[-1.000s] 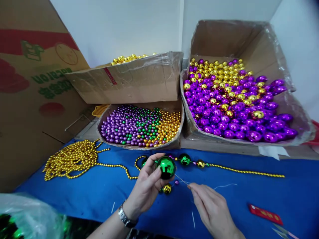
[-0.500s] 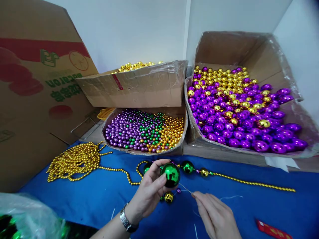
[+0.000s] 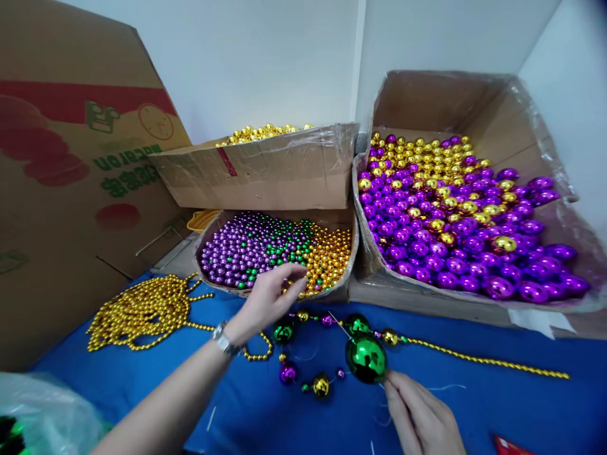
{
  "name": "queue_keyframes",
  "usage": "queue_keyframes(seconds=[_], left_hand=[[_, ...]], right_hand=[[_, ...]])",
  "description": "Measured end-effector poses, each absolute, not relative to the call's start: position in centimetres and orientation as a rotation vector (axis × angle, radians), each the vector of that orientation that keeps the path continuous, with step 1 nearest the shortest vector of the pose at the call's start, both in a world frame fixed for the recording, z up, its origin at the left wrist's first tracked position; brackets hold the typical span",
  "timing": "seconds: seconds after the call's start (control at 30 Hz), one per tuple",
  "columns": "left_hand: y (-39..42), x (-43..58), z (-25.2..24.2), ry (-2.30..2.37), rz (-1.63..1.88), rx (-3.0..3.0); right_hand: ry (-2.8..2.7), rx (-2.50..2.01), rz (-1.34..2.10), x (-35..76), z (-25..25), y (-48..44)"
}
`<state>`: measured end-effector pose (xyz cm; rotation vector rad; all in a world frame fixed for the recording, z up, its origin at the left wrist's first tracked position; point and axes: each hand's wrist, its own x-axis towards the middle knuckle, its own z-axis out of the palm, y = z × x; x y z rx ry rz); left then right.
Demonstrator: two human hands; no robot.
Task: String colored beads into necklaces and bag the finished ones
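My right hand [image 3: 422, 414] pinches the lower end of a thin needle [image 3: 340, 325]. A large shiny green bead [image 3: 366, 358] is threaded on it, against my fingertips, and the needle's tip sticks out at the upper left. My left hand [image 3: 272, 294], with a metal watch at the wrist, reaches over the front of the low box of small beads [image 3: 256, 243]. Its thumb and fingers are apart near the gold ones, and I see nothing held. Below lies a partly strung garland of green, purple and gold beads, including a gold bead [image 3: 321, 384].
Behind stand a cardboard box [image 3: 256, 180] with gold beads and a box of purple and gold beads [image 3: 446, 253]. Gold bead chains [image 3: 142, 309] lie left on the blue cloth [image 3: 256, 404]. A plastic bag [image 3: 52, 411] and a red packet [image 3: 507, 445] are at the front.
My left hand has let go of the large green bead and moved up and left to the small-bead box. The bead now sits on the needle at my right hand.
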<state>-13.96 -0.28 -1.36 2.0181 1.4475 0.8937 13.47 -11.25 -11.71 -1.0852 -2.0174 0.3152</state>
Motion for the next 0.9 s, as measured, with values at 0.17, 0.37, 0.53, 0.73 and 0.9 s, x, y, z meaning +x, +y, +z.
queue_keyframes(seconds=[0.17, 0.37, 0.53, 0.73, 0.9], left_hand=[[6.1, -16.4, -3.7, 1.608, 0.393, 2.262], [6.9, -15.9, -4.4, 1.593, 0.397, 2.182], [3.4, -14.1, -2.6, 1.325, 0.756, 1.665], [-0.6, -11.9, -2.8, 0.853, 0.959, 0.828], [-1.7, -11.1, -3.0, 0.813, 0.95, 0.77]], right_hand=[[-2.043, -1.106, 0.263, 13.6, -12.0, -11.2], [-2.058, -1.147, 0.241, 13.5, -12.1, -11.2], [-2.007, -1.157, 0.301, 13.0, -11.3, -11.0], [-1.96, -1.16, 0.285, 12.5, -10.2, -10.7], [-1.975, -1.158, 0.274, 12.7, -10.5, -10.8]])
